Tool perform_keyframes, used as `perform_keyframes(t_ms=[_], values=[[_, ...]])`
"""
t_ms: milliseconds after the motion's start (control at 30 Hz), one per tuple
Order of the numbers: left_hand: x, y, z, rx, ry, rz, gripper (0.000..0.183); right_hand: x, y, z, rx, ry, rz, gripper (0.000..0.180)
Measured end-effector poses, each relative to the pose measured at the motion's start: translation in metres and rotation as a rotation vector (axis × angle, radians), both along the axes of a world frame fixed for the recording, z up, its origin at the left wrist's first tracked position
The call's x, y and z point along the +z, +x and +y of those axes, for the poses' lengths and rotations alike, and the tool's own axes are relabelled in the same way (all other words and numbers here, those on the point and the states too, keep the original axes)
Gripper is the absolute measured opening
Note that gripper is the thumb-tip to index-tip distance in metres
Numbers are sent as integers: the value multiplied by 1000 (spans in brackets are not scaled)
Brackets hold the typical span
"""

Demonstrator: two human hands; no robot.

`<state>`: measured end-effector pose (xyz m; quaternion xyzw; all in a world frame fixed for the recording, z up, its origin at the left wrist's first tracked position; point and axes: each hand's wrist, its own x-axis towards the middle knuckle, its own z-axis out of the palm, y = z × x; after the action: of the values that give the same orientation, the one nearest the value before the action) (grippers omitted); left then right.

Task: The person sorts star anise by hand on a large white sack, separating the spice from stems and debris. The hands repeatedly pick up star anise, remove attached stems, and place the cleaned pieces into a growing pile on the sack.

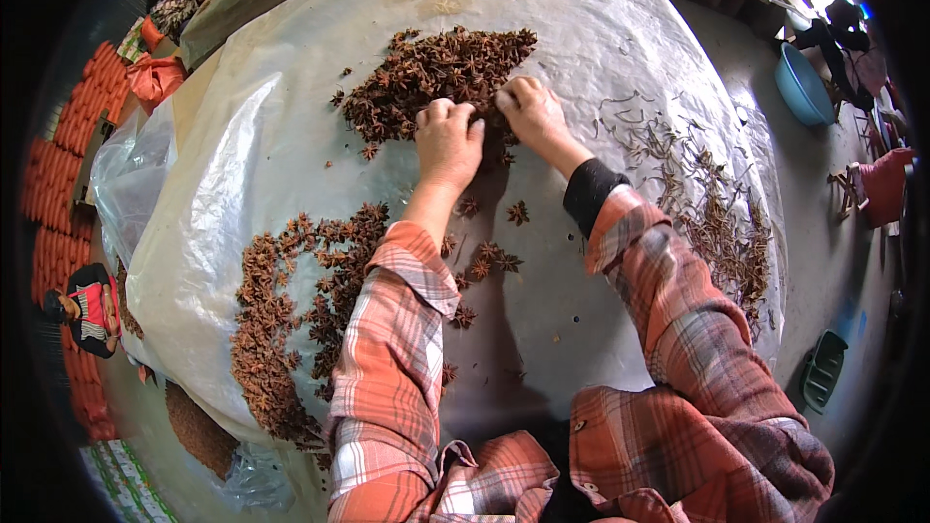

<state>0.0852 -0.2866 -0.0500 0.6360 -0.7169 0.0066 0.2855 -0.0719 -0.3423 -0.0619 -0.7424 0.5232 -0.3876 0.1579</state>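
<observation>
A heap of dark star anise lies on a plastic-covered table. At its near edge is my left hand, fingers curled down against the pods; whether it grips one cannot be told. My right hand is just to the right, at the heap's lower right edge, with its fingertips bent together and what is between them hidden. Loose star anise is scattered between my forearms. Left of my left sleeve are a reddish-brown pile and a darker band of star anise.
Thin dark stems are strewn along the table's right side. Beyond it are a blue basin and a green plastic tray on the floor. Stacked red sacks and people are at the left; a brown heap lies lower left.
</observation>
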Motion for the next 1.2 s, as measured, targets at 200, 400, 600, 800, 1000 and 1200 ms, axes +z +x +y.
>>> perform_keyframes(t_ms=[200, 400, 600, 800, 1000, 1200], values=[[24, 7, 80, -324, 151, 41, 45, 11, -48, 89, 397, 94, -48, 32], [34, -4, 159, -185, 250, -220, 58, 29, -68, 160, 281, 7, 318, 59], [24, -11, 238, -214, 270, -271, 59, 33, -105, 249, 457, -102, 524, 66], [25, -8, 264, -148, 117, -211, 64, 49, -136, 253, 415, -40, 158, 35], [28, -42, 215, -222, 285, -272, 72, 57, -51, 152, 279, -106, 77, 26], [41, -6, 205, -248, -36, 400, 50, 38, 24, 82, 266, 348, 436, 27]])
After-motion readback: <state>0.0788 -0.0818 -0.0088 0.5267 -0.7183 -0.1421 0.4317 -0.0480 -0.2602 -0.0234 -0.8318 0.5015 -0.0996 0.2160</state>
